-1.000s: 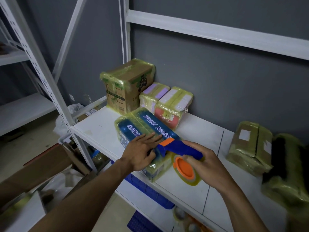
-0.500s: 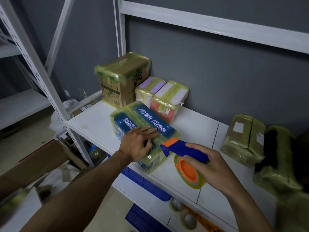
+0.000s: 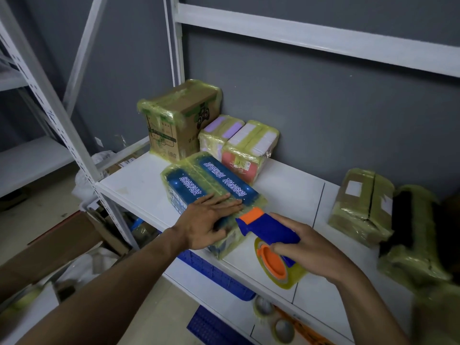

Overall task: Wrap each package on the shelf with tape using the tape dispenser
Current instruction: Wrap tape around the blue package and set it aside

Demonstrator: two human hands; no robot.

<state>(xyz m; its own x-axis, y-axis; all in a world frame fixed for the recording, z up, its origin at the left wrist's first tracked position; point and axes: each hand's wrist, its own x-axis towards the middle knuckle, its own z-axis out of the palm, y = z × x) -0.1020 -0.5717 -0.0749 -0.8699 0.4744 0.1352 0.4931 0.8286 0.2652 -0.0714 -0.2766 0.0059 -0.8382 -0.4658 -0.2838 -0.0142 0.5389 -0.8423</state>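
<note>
A blue package (image 3: 211, 185) with white lettering, wrapped in yellowish tape, lies near the front edge of the white shelf (image 3: 281, 190). My left hand (image 3: 206, 222) rests flat on its near end with straight fingers. Just right of it my right hand (image 3: 306, 250) grips a blue and orange tape dispenser (image 3: 268, 235) carrying a yellow tape roll (image 3: 281, 272). The dispenser's orange tip sits at the package's right near corner.
Taped packages stand behind: a cardboard box (image 3: 179, 120), a purple-labelled pack (image 3: 221, 133) and a pink pack (image 3: 249, 150). More wrapped parcels (image 3: 361, 205) lie at the right. A blue crate (image 3: 214, 270) and tape rolls (image 3: 263, 305) sit on the lower shelf.
My left hand's fingers have stretched out flatter along the top of the blue package. The dispenser has stayed at the package's right near corner.
</note>
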